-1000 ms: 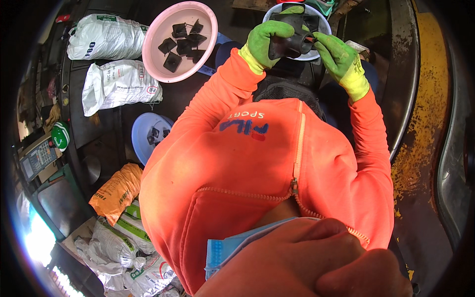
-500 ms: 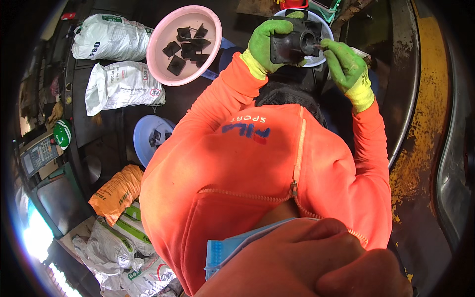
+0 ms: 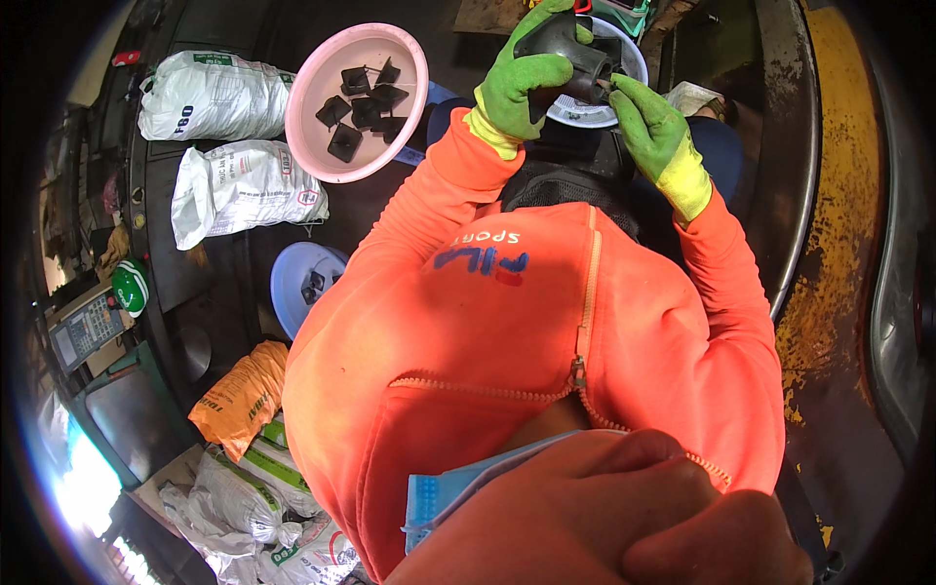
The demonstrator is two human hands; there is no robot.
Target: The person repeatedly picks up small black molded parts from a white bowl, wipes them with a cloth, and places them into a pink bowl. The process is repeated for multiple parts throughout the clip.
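Observation:
My left hand [image 3: 517,88], in a green glove with a yellow cuff, grips a black moulded part [image 3: 552,49] with a short round tube on it. The tube's open end faces my right hand [image 3: 651,127], gloved alike. Its thumb and fingers are pinched together at the tube's rim; what they hold, if anything, is too small to make out. Both hands are raised in front of me, over a pale blue basin [image 3: 636,64] that they partly cover. Left of them stands a pink basin [image 3: 300,132] with several black square pieces [image 3: 367,113] in it.
White sacks [image 3: 216,97] lie at the far left. Below them are another blue basin [image 3: 287,285] with small black pieces, an orange sack [image 3: 239,395] and more piled sacks [image 3: 229,497]. A green helmet [image 3: 130,287] hangs near a keypad panel [image 3: 88,331]. A rusty yellow machine edge [image 3: 838,195] runs along the right.
The black part has tilted in my left hand, its tube turning downward. My right hand has shifted slightly left and down, staying at the tube's end. The whole view has shifted a little.

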